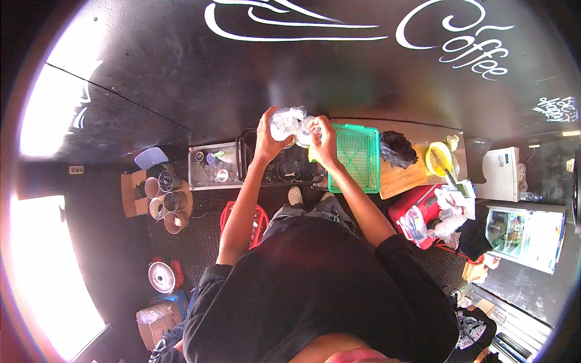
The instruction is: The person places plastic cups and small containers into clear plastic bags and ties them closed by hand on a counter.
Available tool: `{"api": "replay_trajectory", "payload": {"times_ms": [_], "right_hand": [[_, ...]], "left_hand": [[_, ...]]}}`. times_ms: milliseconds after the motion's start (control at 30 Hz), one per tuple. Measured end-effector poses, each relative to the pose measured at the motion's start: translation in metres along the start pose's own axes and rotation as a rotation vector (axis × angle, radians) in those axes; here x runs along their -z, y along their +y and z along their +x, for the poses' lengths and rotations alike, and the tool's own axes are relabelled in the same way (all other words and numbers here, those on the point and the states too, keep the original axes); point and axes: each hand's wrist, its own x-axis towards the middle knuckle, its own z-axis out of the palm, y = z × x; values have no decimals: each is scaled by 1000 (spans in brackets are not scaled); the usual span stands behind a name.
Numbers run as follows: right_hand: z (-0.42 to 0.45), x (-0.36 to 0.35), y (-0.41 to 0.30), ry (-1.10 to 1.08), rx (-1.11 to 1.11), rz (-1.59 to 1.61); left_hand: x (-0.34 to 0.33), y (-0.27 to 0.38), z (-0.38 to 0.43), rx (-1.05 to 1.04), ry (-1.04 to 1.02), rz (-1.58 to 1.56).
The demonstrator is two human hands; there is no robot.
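Note:
Both of my hands are raised over a dark recessed counter section point(290, 170), close to a black wall. My left hand point(268, 140) grips the side of a bundle of clear, crinkled plastic point(283, 125), which seems to be a bag or wrapped cups. At its right lies a rounded clear plastic piece point(307, 132), pinched by the bent fingers of my right hand point(324, 143). The two plastic pieces touch or overlap; whether they are joined I cannot tell. Something small and yellow point(311, 154) shows beneath my right hand.
Right of my hands stands a green plastic basket point(354, 127), then a black plastic bag point(398, 149) and a yellow bowl point(435, 152) on a wooden surface point(396, 183). A metal sink point(215, 186) holding small items is at left. A red basket point(224, 217) sits on the floor.

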Motion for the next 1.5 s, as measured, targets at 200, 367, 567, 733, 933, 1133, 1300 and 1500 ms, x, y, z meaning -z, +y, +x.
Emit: {"api": "replay_trajectory", "payload": {"times_ms": [200,367,567,733,933,1133,1300,1500], "right_hand": [[-11,12,8,-22,-76,-41],[-20,9,18,-17,-82,-37],[-32,12,27,-11,-87,-18],[-56,24,35,-50,-178,6],[-84,80,52,8,-232,-60],[-109,174,63,155,-295,-38],[-152,256,60,292,-387,-45],[-228,346,72,405,-519,20]], "left_hand": [[11,9,-13,33,37,17],[20,10,-33,61,39,58],[5,-6,-65,142,231,54],[-32,-14,-108,345,325,-7],[-84,14,-119,462,93,-213],[-171,67,-101,308,-216,-209],[-245,117,-82,237,-333,-242],[-329,187,-69,147,-441,-264]]}}
